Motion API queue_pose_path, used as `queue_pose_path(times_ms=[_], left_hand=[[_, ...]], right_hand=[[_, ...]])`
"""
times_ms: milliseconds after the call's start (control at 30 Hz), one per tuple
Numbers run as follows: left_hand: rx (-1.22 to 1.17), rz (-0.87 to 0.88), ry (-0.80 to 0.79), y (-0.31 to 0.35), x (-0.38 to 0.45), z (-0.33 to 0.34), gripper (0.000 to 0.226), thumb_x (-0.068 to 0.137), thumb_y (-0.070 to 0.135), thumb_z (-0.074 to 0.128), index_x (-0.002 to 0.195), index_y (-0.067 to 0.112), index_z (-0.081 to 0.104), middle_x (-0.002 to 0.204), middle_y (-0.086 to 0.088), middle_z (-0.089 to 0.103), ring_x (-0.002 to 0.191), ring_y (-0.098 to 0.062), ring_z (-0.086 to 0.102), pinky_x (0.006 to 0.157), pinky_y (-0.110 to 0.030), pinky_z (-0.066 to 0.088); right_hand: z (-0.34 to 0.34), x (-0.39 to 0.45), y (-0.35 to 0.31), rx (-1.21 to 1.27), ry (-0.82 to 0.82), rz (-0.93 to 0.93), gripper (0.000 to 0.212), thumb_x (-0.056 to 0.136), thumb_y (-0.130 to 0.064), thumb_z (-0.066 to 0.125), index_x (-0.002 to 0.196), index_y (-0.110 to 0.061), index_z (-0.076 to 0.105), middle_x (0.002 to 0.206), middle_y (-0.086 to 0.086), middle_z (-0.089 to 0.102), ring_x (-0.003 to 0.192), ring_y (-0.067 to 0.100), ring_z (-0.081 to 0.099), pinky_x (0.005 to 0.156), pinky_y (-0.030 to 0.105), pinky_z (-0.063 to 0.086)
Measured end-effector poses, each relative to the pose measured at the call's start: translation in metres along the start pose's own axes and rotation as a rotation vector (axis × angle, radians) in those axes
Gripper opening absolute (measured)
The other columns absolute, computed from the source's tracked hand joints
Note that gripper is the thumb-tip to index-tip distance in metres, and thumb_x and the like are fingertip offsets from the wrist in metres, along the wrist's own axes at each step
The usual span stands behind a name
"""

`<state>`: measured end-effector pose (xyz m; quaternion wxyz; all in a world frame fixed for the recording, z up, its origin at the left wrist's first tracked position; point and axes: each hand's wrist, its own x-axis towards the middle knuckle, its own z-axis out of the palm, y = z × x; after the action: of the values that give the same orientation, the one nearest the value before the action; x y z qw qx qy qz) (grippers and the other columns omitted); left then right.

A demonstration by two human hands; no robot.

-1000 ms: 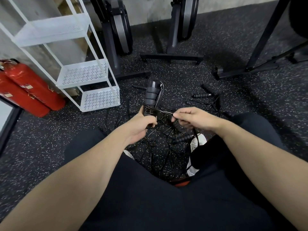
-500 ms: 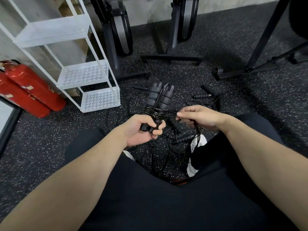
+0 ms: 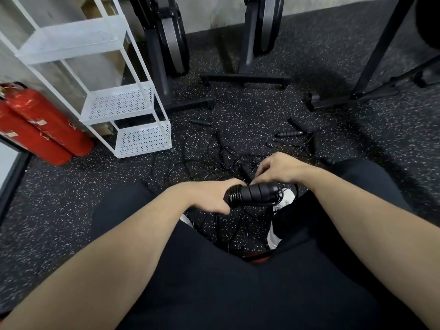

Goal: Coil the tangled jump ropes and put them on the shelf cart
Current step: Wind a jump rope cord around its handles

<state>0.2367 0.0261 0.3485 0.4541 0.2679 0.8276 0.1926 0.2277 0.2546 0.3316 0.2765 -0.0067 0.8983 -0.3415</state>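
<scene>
Since the earlier frames, the wound jump rope point(image 3: 252, 194) has been swung from upright to lying sideways, handles pointing right. Its coiled end is clasped by the curled fingers of the left hand point(image 3: 209, 196). The right hand point(image 3: 278, 170) is bent over the bundle, fingertips drawn together at the cord (what exactly is pinched cannot be made out). Beneath, the tangled ropes point(image 3: 214, 163) are partly hidden by the hands and dark-clad legs. They are spread on the speckled rubber floor point(image 3: 250, 108), near the white shelf cart point(image 3: 133, 120) and red extinguishers point(image 3: 45, 129).
</scene>
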Motion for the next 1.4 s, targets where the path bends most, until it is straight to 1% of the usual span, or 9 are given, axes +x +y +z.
queue_pose_path(times_ms=[167,333,533,667,800,900,1033,1167,1400], left_hand=[[0.245,-0.104,0.046,0.011,0.004,0.005,0.089,0.092,0.02,0.061,0.16,0.04,0.007,0.089,0.013,0.063,0.09,-0.017,0.059,0.107,-0.05,0.023],[0.235,-0.177,0.059,0.007,0.01,0.007,0.091,0.091,0.015,0.057,0.16,0.042,0.004,0.096,0.007,0.069,0.095,-0.02,0.061,0.116,-0.061,0.01],[0.317,-0.29,0.191,-0.004,0.023,0.016,0.075,0.088,0.014,0.049,0.152,0.041,0.024,0.093,0.011,0.064,0.095,-0.021,0.058,0.11,-0.056,0.02],[0.243,-0.332,0.435,-0.008,0.03,0.01,0.064,0.089,0.021,0.052,0.146,0.041,0.033,0.101,0.011,0.065,0.101,-0.023,0.061,0.102,-0.052,0.026],[-0.111,-0.339,0.561,-0.024,0.033,0.002,0.07,0.081,0.021,0.057,0.14,0.05,0.034,0.09,0.011,0.066,0.088,-0.02,0.063,0.106,-0.054,0.039],[-0.448,-0.28,0.628,-0.03,0.03,-0.001,0.068,0.077,0.013,0.063,0.135,0.041,0.043,0.094,0.003,0.066,0.083,-0.02,0.061,0.085,-0.039,0.051],[-0.89,-0.187,0.662,-0.035,0.025,-0.006,0.067,0.07,0.0,0.065,0.131,0.024,0.051,0.099,-0.007,0.061,0.069,-0.016,0.048,0.062,-0.03,0.041],[-1.257,-0.028,0.656,-0.028,0.023,-0.006,0.051,0.077,-0.018,0.053,0.109,0.022,0.054,0.09,-0.007,0.056,0.068,-0.015,0.046,0.057,-0.024,0.038],[-1.268,0.004,0.598,-0.026,0.017,-0.005,0.041,0.079,-0.014,0.053,0.105,0.018,0.052,0.084,-0.003,0.061,0.067,-0.011,0.052,0.063,-0.024,0.042]], right_hand=[[0.006,-0.002,-0.007,0.001,0.04,-0.028,0.019,0.071,-0.041,0.09,0.073,-0.028,0.076,0.068,-0.014,0.068,0.071,0.006,0.059,0.061,0.023,0.042],[0.015,-0.004,-0.013,-0.005,0.072,-0.056,0.016,0.079,-0.037,0.086,0.074,-0.027,0.074,0.06,-0.015,0.066,0.054,-0.004,0.058,0.048,0.013,0.039],[0.029,-0.013,-0.029,-0.007,0.048,-0.176,0.019,0.102,-0.029,0.059,0.103,-0.022,0.077,0.063,-0.02,0.063,0.057,-0.011,0.057,0.051,0.007,0.037],[0.034,-0.013,-0.038,0.212,0.137,-0.223,0.019,0.104,-0.018,0.053,0.122,-0.024,0.054,0.091,-0.006,0.067,0.051,-0.003,0.049,0.048,0.013,0.036],[0.032,-0.013,-0.04,0.428,0.182,-0.187,0.021,0.102,-0.019,0.057,0.117,-0.02,0.042,0.075,-0.002,0.062,0.043,0.006,0.038,0.043,0.02,0.033],[0.033,-0.015,-0.04,0.435,0.177,-0.155,0.015,0.106,-0.032,0.051,0.111,-0.018,0.05,0.055,-0.009,0.051,0.041,0.007,0.038,0.042,0.02,0.031],[0.031,-0.021,-0.035,0.397,0.013,-0.183,0.04,0.11,-0.041,0.037,0.1,-0.015,0.066,0.05,-0.01,0.044,0.043,0.007,0.034,0.045,0.022,0.031],[0.022,-0.016,-0.023,0.453,-0.025,-0.215,0.035,0.109,-0.04,0.041,0.097,-0.017,0.065,0.057,-0.01,0.04,0.051,0.009,0.032,0.049,0.022,0.03],[0.006,-0.015,-0.005,0.433,-0.044,-0.227,0.035,0.106,-0.046,0.047,0.091,-0.022,0.069,0.062,-0.006,0.042,0.059,0.015,0.036,0.059,0.03,0.032]])
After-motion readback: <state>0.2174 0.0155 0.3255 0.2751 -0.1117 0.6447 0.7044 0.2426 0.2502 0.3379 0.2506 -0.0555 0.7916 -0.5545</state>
